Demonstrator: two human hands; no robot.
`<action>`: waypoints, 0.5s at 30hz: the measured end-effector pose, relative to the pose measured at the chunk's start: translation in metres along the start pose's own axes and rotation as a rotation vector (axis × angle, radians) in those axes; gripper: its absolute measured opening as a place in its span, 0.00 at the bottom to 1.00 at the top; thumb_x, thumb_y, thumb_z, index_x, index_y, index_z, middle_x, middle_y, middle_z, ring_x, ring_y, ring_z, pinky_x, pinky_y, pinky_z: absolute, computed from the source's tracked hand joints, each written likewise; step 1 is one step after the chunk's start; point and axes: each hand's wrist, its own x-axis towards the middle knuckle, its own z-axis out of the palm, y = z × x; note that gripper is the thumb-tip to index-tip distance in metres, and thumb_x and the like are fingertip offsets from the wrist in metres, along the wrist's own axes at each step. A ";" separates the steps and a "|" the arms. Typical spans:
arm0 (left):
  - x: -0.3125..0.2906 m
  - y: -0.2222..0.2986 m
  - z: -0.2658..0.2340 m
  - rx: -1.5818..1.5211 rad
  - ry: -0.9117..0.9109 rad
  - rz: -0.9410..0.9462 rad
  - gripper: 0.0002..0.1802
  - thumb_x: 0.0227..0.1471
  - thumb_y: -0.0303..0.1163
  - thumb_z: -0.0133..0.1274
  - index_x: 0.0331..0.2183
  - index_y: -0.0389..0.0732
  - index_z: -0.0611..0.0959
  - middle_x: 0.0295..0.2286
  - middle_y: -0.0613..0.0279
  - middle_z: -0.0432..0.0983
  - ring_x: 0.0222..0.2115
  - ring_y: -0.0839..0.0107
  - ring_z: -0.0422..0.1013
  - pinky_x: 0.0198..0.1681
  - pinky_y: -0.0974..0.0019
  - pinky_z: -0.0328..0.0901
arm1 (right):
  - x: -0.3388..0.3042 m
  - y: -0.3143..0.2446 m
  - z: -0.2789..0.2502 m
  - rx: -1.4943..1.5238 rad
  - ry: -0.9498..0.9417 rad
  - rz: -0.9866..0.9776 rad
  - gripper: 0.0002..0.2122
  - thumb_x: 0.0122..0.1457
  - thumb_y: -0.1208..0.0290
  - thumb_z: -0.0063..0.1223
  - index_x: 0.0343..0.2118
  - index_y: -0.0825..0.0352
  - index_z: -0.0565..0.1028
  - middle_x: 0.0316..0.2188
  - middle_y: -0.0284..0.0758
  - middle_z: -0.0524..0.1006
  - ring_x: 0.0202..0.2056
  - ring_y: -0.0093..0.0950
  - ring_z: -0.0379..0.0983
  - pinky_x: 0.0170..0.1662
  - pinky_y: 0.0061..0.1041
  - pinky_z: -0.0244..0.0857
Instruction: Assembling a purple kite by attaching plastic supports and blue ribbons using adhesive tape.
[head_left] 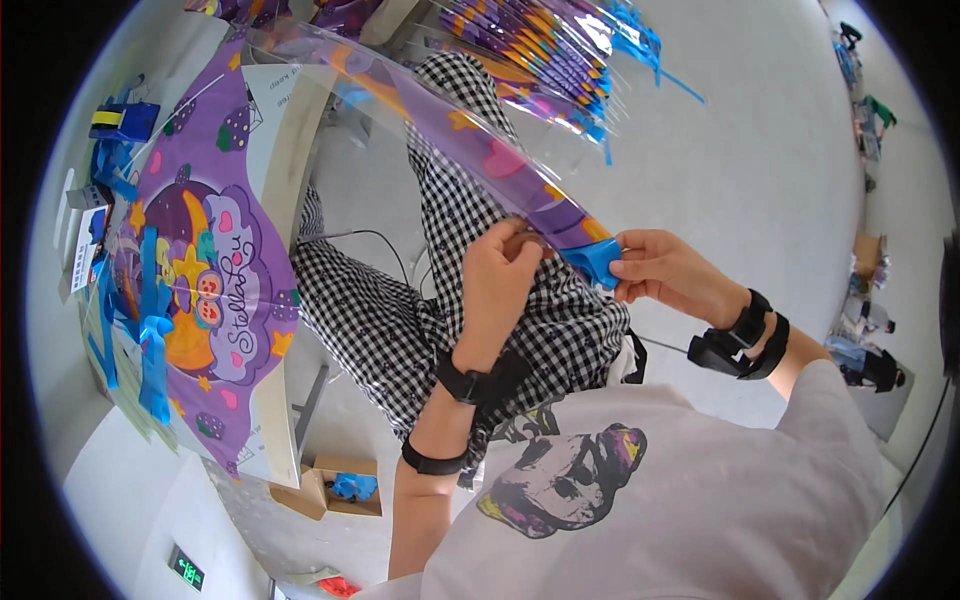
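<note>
A long, narrow purple printed roll in a clear plastic sleeve (pixel 470 150) slants from the upper left down over my checked trousers. Its near end carries a folded blue strip (pixel 597 262). My right hand (pixel 655 268) pinches this blue end between thumb and fingers. At the other side of that end is my left hand (pixel 503 280), its fingers curled closed against the sleeve's edge; what they grip there is too small to make out. A purple kite-shaped printed sheet (pixel 190 250) with moon, stars and hearts lies spread on the table at my left.
Blue ribbons (pixel 153 365) lie across the spread sheet, and a blue-and-yellow object (pixel 125 122) sits by the table's far side. Several sleeved purple rolls (pixel 530 50) are piled ahead. An open cardboard box (pixel 310 490) with blue pieces stands on the floor. People (pixel 870 368) are far right.
</note>
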 end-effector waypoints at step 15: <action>0.010 0.004 0.022 -0.076 -0.084 -0.012 0.12 0.54 0.20 0.46 0.39 0.25 0.77 0.34 0.55 0.80 0.32 0.73 0.77 0.38 0.74 0.69 | 0.001 0.005 0.000 -0.331 0.375 -0.489 0.14 0.63 0.63 0.51 0.45 0.68 0.72 0.36 0.32 0.78 0.35 0.21 0.76 0.37 0.19 0.66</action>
